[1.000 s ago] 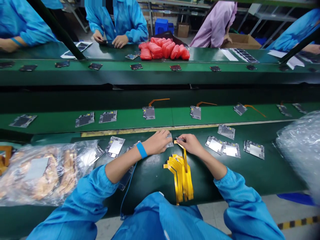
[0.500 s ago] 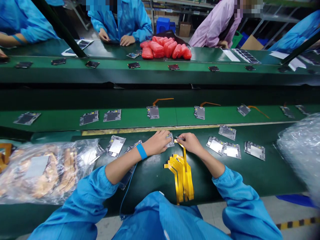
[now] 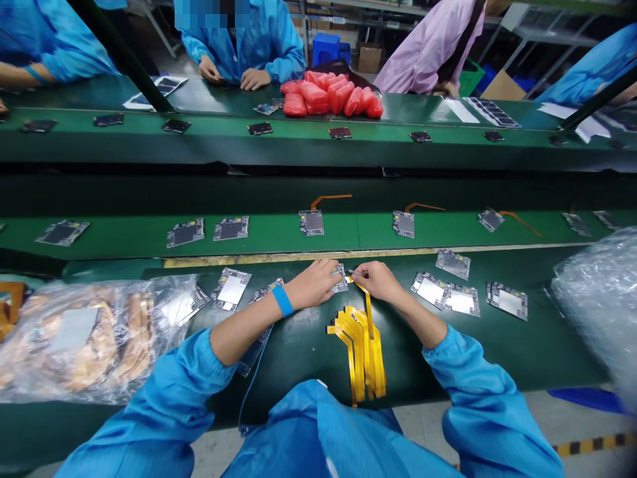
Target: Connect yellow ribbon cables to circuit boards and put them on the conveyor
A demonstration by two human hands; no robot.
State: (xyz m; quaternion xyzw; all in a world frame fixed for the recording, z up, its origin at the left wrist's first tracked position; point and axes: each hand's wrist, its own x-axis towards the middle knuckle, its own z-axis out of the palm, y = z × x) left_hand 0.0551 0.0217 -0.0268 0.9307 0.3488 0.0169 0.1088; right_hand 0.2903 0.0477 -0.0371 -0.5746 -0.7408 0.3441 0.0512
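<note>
My left hand [image 3: 318, 282] is closed on a small circuit board [image 3: 341, 278], holding it flat on the green bench; the fingers cover part of it. My right hand [image 3: 377, 280] pinches a slim grey tool [image 3: 356, 273] by the board's right edge. Under those fingertips, the end of one yellow flex cable [image 3: 369, 311] reaches to the board. Whether its connector is seated cannot be made out. Below lies a fanned pile of yellow flex cables [image 3: 354, 338]. A blue wrist strap [image 3: 283, 301] circles my left wrist, its cord running down toward my lap.
More circuit boards lie left [image 3: 231, 289] and right [image 3: 460, 300] of my hands. A clear plastic bag [image 3: 164, 302] of copper-coloured parts sits left, bubble wrap [image 3: 597, 299] right. Ahead, a green belt [image 3: 273, 242] carries boards, some with cables. Red packs [image 3: 343, 96] and co-workers are beyond.
Boards on the near belt have shifted slightly right, and those on the far belt slightly left. My hands, the held board and the cable pile stay almost in place.
</note>
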